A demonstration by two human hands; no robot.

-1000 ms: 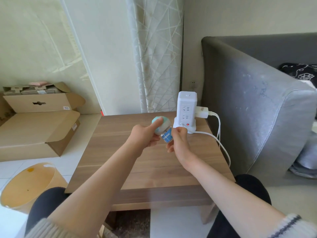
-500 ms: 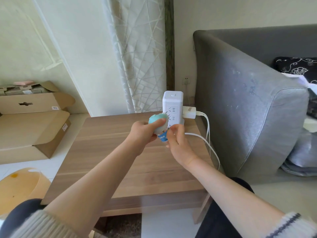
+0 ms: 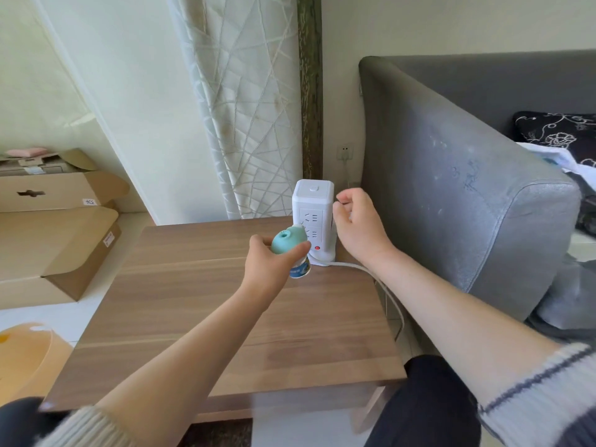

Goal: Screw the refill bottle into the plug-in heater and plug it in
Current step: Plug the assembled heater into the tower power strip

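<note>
My left hand (image 3: 269, 267) grips a teal plug-in heater (image 3: 286, 241) with a clear, blue-labelled refill bottle (image 3: 300, 269) hanging below it. The pair is held just in front of a white tower power strip (image 3: 313, 217) standing at the back right of the wooden table (image 3: 200, 311). My right hand (image 3: 359, 225) is at the tower's right side, fingers curled against it where a white plug sat earlier; whether it holds anything is hidden. A red switch (image 3: 317, 248) shows at the tower's base.
A white cable (image 3: 377, 279) runs from the tower over the table's right edge. A grey sofa arm (image 3: 451, 188) stands close on the right. Open cardboard boxes (image 3: 61, 233) and a yellow bin (image 3: 25, 356) lie on the floor to the left. A wall socket (image 3: 345, 152) sits behind the tower.
My right hand has let go of the bottle and moved up to the right side of the tower. My left hand now holds heater and bottle alone, closer to the tower's front sockets.
</note>
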